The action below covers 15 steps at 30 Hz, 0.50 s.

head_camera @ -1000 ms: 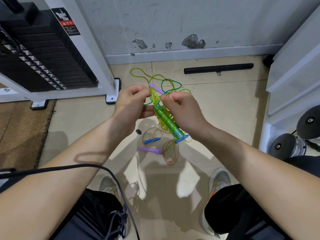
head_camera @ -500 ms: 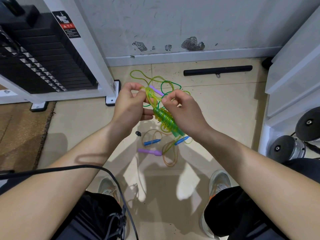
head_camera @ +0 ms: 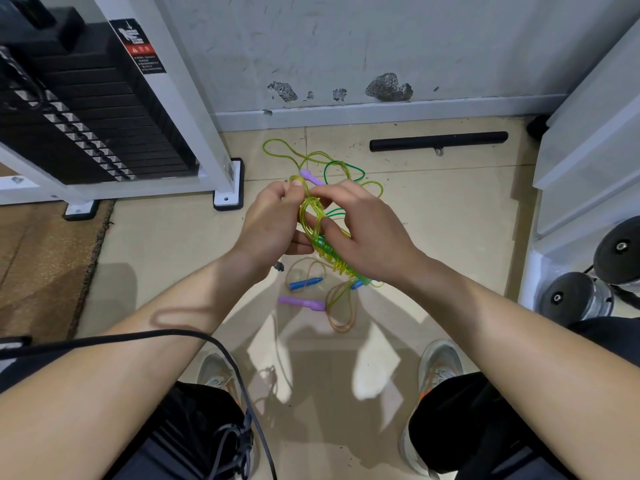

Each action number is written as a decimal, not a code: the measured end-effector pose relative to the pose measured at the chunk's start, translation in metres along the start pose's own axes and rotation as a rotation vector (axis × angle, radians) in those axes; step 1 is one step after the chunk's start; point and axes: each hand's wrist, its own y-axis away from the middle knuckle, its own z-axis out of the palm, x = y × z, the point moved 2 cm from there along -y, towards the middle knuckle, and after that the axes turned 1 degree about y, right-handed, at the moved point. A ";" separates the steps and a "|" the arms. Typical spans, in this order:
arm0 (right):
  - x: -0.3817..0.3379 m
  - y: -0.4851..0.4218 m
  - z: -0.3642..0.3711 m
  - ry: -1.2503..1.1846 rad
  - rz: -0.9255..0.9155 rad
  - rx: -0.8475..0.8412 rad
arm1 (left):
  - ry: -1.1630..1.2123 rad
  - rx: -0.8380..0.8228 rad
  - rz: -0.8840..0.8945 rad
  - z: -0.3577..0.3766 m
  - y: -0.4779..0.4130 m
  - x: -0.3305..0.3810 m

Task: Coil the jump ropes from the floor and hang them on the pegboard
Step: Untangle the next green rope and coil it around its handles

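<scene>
Spanning most of the view: pale tiled floor (head_camera: 450, 220), meeting a scuffed grey wall (head_camera: 346, 46) at the far edge. Black weight stack (head_camera: 86, 109) in a white frame stands at the upper left, with a brown mat (head_camera: 41, 258) beside its foot. Dumbbells (head_camera: 575, 296) sit low at the right edge. A black bar (head_camera: 438, 141) lies on the floor near the wall. A thin black cable (head_camera: 138, 336) crosses the left forearm. Both hands are raised above the floor, close together, working one yellow-green jump rope (head_camera: 311, 213). Left hand (head_camera: 273, 223): fingers pinch the top of the gathered loops. Right hand (head_camera: 367, 233): fingers curled round the bundle, where rope turns are wound crosswise about a green handle (head_camera: 325, 251) that slants down toward the right wrist. The rest of the yellow-green rope trails onto the floor behind the hands, tangled there with a darker green rope (head_camera: 343, 164) and a purple handle (head_camera: 311, 176). Below the hands on the floor: an orange rope (head_camera: 341, 306) in loose loops, a blue handle (head_camera: 306, 283), and a second purple handle (head_camera: 301, 302) just beside it. A small dark object (head_camera: 278, 266) lies near the left wrist; cannot tell what it is.
</scene>
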 end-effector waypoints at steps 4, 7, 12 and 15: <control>0.002 0.000 0.003 0.009 0.020 0.039 | 0.025 -0.049 -0.057 0.001 -0.001 -0.002; 0.003 0.000 0.000 0.035 0.045 0.044 | 0.044 -0.072 -0.110 0.002 -0.001 -0.003; 0.007 -0.001 -0.002 0.046 0.057 -0.001 | 0.124 -0.073 -0.200 0.001 0.000 -0.007; 0.010 -0.001 -0.002 0.041 0.072 -0.020 | 0.156 -0.055 -0.230 -0.001 0.000 -0.006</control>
